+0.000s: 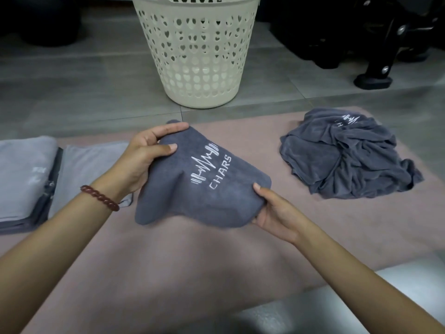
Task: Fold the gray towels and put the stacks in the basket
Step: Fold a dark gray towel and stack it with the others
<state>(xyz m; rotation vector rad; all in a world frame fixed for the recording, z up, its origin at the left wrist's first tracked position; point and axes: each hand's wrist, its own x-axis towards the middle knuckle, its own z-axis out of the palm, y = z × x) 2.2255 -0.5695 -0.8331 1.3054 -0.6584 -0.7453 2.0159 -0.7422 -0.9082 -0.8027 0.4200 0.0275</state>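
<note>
Now we hold towel (204,186) above pink mat (337,225): left hand (144,160) pinches far corner, right hand (272,213) grips near edge. Pull taut, match corners, then lay flat. Basket (195,51) waits beyond.

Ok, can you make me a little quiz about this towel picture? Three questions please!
1. True or false: the left hand and the right hand both hold the same gray towel.
2. Where does the crumpled pile of towels lie? A: on a chair. B: on the pink mat, to the right. C: over the person's shoulder.
3. Fill in: the beaded bracelet is on the ___ wrist.
Key: 1 true. 2 B. 3 left.
</note>
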